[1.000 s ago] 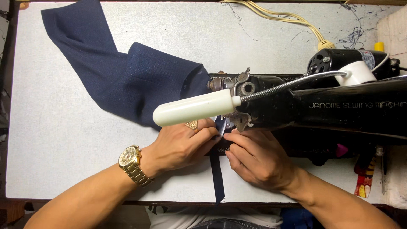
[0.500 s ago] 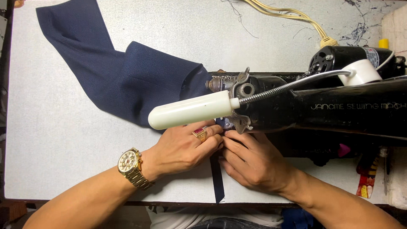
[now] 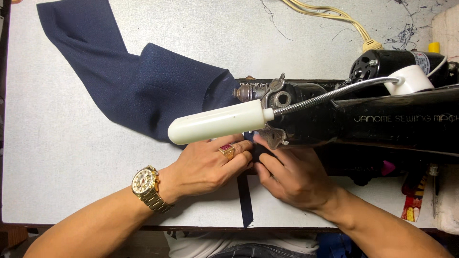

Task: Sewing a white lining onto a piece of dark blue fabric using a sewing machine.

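Note:
A navy blue cloth lies spread on the white table, running under the head of a black sewing machine. A narrow navy strip of it trails toward me past the table's front edge. My left hand, with a gold ring and a gold wristwatch, presses flat on the cloth just left of the needle area. My right hand pinches the cloth right beside it, fingertips under the machine head. A white tube lamp on a flexible metal neck hides the needle.
A cream power cord runs across the table's far side to a plug by the machine's motor. Loose thread scraps lie at the far right. Red and yellow items sit below the machine at the right.
Both hands stay at the needle area. My left fingers have slid slightly toward the machine, and the view has shifted a little.

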